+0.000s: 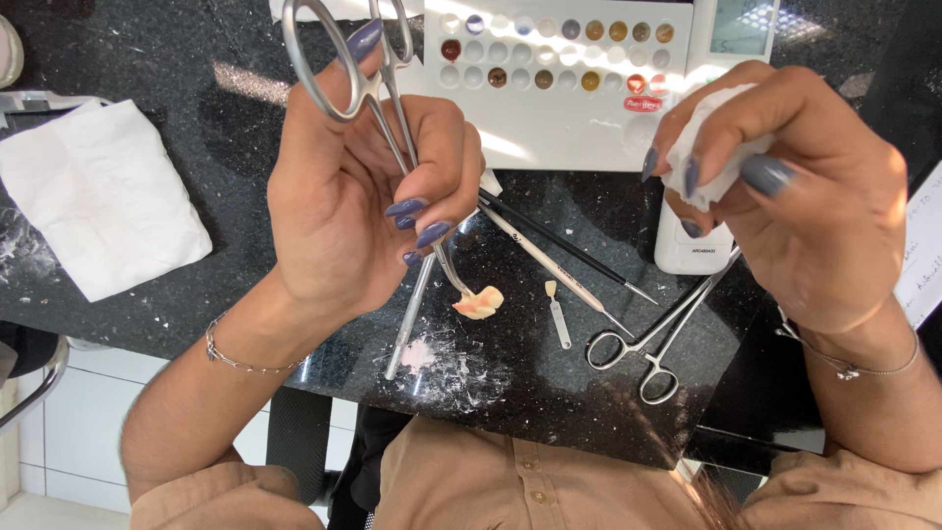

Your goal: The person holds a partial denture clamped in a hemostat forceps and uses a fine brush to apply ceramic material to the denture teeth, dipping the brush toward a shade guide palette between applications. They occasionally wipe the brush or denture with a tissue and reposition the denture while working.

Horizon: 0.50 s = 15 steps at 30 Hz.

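My left hand (358, 191) grips silver scissor-handled forceps (392, 108), thumb through a ring, handles pointing up and away. The forceps' curved tip clamps a small pink and cream tooth-shaped piece (479, 303) just above the black speckled counter (549, 373). My right hand (795, 186) is raised at the right and closed around a crumpled white tissue (711, 147). The two hands are apart, roughly level with each other.
A white palette with wells of coloured pastes (559, 69) lies at the back. Two thin brushes (559, 260), a second pair of forceps (653, 344), a metal spatula (407, 324), a tiny tooth on a pin (556, 312), white powder (442, 363), a white device (692, 240) and a paper towel (98, 196) lie around.
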Available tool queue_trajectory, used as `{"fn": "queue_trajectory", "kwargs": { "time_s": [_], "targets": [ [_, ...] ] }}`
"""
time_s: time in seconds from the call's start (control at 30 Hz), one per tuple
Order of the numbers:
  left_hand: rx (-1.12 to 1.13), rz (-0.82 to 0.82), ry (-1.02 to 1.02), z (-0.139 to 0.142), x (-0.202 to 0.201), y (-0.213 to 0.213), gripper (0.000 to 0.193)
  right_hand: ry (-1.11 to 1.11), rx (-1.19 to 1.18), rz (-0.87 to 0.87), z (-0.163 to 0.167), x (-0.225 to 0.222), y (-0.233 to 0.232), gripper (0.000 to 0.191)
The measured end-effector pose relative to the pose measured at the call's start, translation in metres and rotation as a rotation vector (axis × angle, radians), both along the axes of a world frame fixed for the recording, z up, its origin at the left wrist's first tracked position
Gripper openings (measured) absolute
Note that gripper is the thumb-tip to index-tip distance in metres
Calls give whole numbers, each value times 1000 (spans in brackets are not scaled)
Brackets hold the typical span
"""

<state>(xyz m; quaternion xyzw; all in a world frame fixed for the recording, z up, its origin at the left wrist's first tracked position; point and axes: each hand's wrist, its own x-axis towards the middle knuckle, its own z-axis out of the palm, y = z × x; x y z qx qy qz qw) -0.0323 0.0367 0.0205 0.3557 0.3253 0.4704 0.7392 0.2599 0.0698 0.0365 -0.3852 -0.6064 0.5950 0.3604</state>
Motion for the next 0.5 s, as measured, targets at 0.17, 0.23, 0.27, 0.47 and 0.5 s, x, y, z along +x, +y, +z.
{"fn": "queue_trajectory", "kwargs": {
  "time_s": [0.17, 0.23, 0.27, 0.47, 0.5],
  "targets": [
    [18, -8, 5, 1, 0, 1, 68, 100, -18, 60, -7, -3, -2, 10],
    [24, -7, 13, 1, 0, 1, 69, 42, 17, 95, -9, -6, -3, 14],
    [21, -6, 18, 1, 1, 1, 69, 13, 34, 111, -9, -8, -4, 17],
    [13, 7, 0, 0, -1, 1, 71, 57, -20, 203, -2, -15, -6, 21],
    [12, 6, 4, -1, -1, 0, 71, 68, -24, 213, -1, -16, -6, 23]
  ]
}}
